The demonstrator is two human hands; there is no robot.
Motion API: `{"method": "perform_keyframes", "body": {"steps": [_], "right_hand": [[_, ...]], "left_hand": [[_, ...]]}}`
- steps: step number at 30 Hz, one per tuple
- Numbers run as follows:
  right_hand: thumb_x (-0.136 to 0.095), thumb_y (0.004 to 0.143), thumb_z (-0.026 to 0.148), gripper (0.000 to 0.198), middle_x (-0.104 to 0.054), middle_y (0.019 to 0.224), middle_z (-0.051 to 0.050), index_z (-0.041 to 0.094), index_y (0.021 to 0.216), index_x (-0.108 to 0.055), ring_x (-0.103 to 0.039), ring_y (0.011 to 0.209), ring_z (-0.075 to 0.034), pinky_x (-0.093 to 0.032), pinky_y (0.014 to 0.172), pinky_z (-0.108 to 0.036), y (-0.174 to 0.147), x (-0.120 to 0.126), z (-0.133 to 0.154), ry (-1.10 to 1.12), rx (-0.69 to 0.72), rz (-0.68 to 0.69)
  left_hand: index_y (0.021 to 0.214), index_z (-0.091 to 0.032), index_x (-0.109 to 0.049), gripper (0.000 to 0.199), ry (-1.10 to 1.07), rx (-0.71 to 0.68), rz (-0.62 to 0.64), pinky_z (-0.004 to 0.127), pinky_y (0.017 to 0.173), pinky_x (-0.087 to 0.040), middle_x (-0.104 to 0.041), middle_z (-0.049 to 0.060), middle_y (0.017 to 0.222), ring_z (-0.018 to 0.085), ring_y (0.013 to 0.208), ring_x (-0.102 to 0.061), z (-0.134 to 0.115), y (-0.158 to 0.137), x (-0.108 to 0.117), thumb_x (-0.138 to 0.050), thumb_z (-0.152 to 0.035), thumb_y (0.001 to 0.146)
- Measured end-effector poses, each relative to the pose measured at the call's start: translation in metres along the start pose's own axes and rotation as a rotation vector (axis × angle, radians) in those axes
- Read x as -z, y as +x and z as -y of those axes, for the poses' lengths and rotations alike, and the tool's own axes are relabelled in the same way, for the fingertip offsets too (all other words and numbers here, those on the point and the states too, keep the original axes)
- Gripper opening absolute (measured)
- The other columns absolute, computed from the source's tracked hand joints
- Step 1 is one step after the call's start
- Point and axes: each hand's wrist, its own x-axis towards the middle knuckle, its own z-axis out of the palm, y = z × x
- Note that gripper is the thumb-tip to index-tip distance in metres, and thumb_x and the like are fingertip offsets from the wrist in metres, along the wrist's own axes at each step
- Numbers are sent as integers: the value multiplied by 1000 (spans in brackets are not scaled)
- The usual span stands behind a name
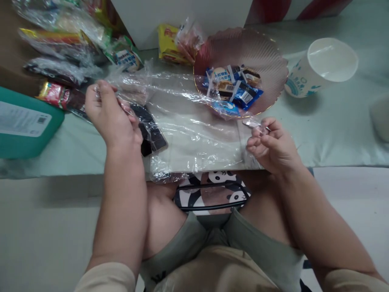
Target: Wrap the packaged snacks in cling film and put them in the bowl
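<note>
A clear plastic bag (194,142) stretches between my two hands above the table's front edge. My left hand (111,113) is closed on its left end, with the fingertips pinched together. At the other end my right hand (272,144) pinches the bag's crinkled corner. Under the plastic, beside my left hand, lies a black phone (156,136), partly covered. The bag's upper edge reaches over the near left rim of a pink fluted plate (255,44), which holds several small wrapped snacks (238,87), some in blue wrappers.
Packaged snacks (57,40) pile up at the back left, with a green box (27,125) in front of them. A yellow packet (168,42) lies behind the plate. A white paper cup (322,67) stands at the right. Below the table edge is a panda-print item (212,194).
</note>
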Motion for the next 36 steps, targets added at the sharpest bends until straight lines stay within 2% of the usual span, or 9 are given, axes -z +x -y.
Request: {"method": "perform_keyframes", "body": {"steps": [5, 11, 17, 23, 29, 32, 34, 36], "right_hand": [[-97, 50, 34, 64, -53, 82, 8, 27, 90, -48, -57, 61, -6, -51, 54, -22, -4, -7, 6, -31, -52, 50], [-92, 58, 28, 56, -48, 78, 7, 27, 92, -48, -42, 54, -4, -32, 42, -17, -4, -8, 3, -3, -78, 156], [-89, 58, 21, 54, -44, 80, 8, 26, 88, -45, -36, 51, -1, -21, 38, -15, -2, -9, 6, 17, -61, 107], [-85, 58, 21, 52, -40, 80, 7, 28, 85, -41, -21, 50, -3, -6, 36, -19, -2, -7, 11, 1, -47, 48], [-80, 62, 25, 37, -38, 77, 3, 31, 83, -50, -12, 55, -10, 1, 41, -26, -1, 12, 20, -80, 38, -28], [-78, 66, 31, 32, -41, 77, 1, 32, 84, -52, -18, 55, -12, -4, 40, -26, 1, 21, 17, -196, 108, -73], [-81, 65, 31, 35, -45, 76, 2, 30, 83, -51, -30, 56, -11, -20, 41, -23, 3, 23, 12, -227, 140, -152], [-84, 65, 40, 37, -53, 78, 2, 28, 85, -54, -48, 62, -12, -39, 49, -25, 3, 20, 8, -204, 79, -187]], "left_hand": [[81, -21, -35, 35, -43, -3, 14, 25, 40, -3, -29, -14, 45, 3, 32, -18, -1, -3, 0, -27, -30, 113], [83, -22, -36, 33, -23, 9, -2, 25, 42, -4, -30, -13, 49, 3, 34, -19, -3, -4, 1, -26, -33, 113], [82, -22, -36, 34, -26, -2, -5, 26, 40, -3, -29, -14, 46, 4, 30, -19, -3, -1, 1, -27, -31, 113], [79, -22, -37, 35, -42, -30, 21, 27, 38, -3, -31, -14, 42, 5, 29, -20, 1, 1, 2, -29, -30, 113], [82, -22, -36, 33, -21, -4, 20, 24, 42, -6, -30, -14, 47, 3, 31, -20, 1, 1, 3, -27, -31, 113], [84, -22, -36, 31, -7, 5, 32, 22, 43, -8, -32, -14, 50, 2, 33, -21, 1, 3, 5, -28, -32, 113], [86, -21, -36, 31, 12, 8, 37, 20, 43, -10, -33, -14, 51, 1, 33, -22, 3, 4, 5, -28, -34, 112], [88, -21, -37, 30, 23, 6, 56, 19, 44, -12, -35, -13, 52, 2, 34, -24, 5, 4, 5, -27, -36, 112]]}}
